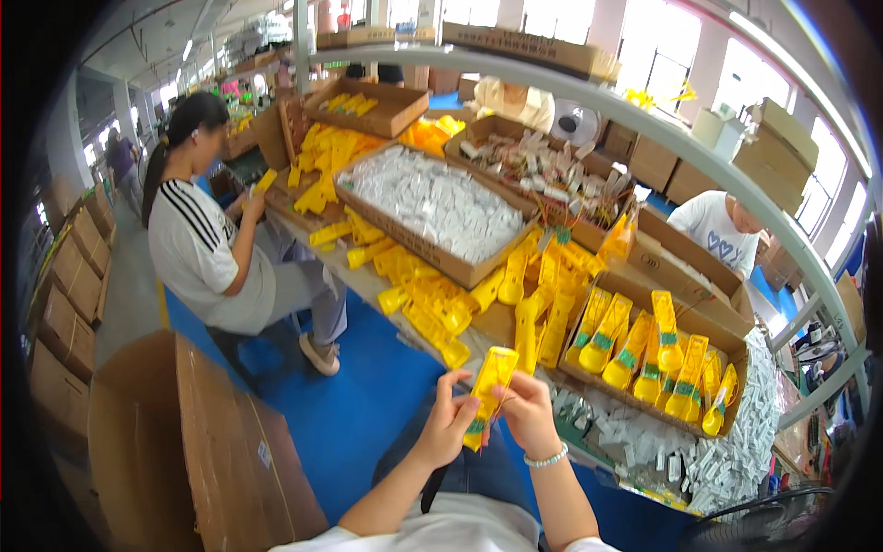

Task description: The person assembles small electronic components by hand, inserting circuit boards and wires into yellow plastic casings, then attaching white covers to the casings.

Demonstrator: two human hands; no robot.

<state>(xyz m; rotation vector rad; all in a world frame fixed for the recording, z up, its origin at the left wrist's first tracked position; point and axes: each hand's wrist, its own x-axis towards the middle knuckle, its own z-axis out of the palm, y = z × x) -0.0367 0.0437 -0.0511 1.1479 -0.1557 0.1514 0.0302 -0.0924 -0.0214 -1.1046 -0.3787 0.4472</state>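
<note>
A long yellow plastic casing (497, 368) is held upright and slightly tilted between my two hands, above my lap. Its lower end shows a green patch like a small circuit board. My left hand (446, 428) grips its left side, thumb pressed on the front face. On the other side, my right hand (526, 412), with a beaded bracelet at the wrist, has its fingers closed at the casing's right edge; what its fingertips pinch is partly hidden. Close by on the table's edge lie loose yellow casings (432, 308), several of them spoon-shaped.
To the right, a cardboard box (598, 382) holds yellow casings with green boards, beside heaped small white parts (736, 460). Ahead is a tray of white pieces (432, 202). An open carton (230, 442) stands at left, near a seated co-worker (207, 239). A metal rail (644, 106) arches overhead.
</note>
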